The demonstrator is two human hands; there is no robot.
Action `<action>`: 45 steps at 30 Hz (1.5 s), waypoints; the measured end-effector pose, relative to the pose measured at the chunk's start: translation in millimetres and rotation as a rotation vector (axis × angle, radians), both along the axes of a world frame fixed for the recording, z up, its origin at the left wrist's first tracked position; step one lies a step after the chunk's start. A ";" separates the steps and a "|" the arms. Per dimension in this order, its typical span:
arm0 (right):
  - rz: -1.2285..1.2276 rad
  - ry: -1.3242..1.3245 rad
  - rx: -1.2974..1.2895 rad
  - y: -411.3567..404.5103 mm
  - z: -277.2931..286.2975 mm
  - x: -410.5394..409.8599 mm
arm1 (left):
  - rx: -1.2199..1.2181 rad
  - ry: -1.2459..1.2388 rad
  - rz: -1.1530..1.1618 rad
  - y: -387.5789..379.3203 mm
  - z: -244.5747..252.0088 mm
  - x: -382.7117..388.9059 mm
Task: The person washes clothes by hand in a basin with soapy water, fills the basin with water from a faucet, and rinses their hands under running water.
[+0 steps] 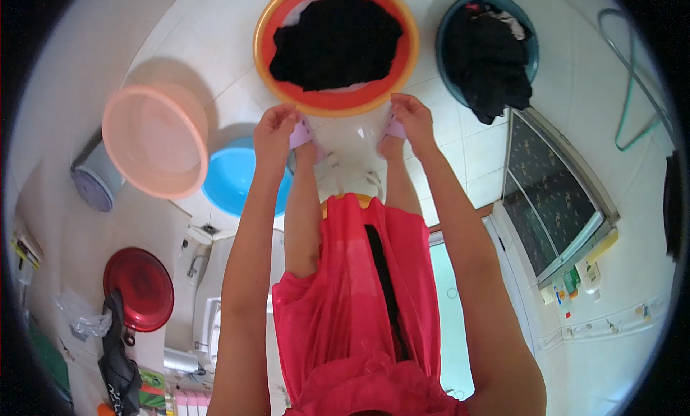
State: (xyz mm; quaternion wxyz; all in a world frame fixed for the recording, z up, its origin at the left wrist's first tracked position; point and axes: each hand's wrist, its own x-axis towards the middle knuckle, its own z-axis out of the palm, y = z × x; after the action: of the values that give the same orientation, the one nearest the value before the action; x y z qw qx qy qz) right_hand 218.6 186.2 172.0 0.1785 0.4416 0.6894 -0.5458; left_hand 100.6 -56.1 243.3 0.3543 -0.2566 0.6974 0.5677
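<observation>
Before me on the tiled floor stands an orange plastic basin [335,113] with a red inside, and black cloth [337,44] lies in it over something white. Near the basin's lower left rim is my left hand [276,126], its fingertips bent together. My right hand [414,117] is at the lower right rim, thumb and forefinger close together. Whether either hand touches the rim or pinches something thin I cannot tell. To the right, a dark teal basin [443,74] holds a pile of dark clothes [488,60], part of it hanging over the edge.
A pink basin [153,141] stands at the left, with a blue basin [229,179] beside it. A red lid-like round item [139,289] is farther down. On the right are a dark-panelled cabinet [550,189], several bottles and a green hose [628,103]. Lilac slippers [396,127] are on my feet.
</observation>
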 end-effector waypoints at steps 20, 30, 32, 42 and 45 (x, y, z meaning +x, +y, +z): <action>-0.378 0.957 1.029 286.5 351.1 -107.8 | 0.370 -0.014 -0.391 351.0 122.4 -56.3; -0.264 0.710 1.395 328.0 350.4 -116.5 | 0.467 -0.081 -0.399 472.5 165.0 -60.2; -0.253 0.749 1.260 331.6 350.6 -115.2 | 0.483 -0.110 -0.392 484.2 161.1 -64.1; -0.723 0.880 0.589 332.2 322.4 -85.1 | 0.696 -0.305 -0.254 545.3 149.3 -65.7; -0.759 0.921 0.226 317.7 261.5 -85.1 | 0.771 -0.392 -0.178 572.7 143.8 -57.8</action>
State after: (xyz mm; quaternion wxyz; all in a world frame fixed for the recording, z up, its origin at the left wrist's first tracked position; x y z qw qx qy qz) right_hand 133.5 503.9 433.6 -0.3932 0.3913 0.5437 -0.6297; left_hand 42.8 516.6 387.1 0.5973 -0.1473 0.3734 0.6943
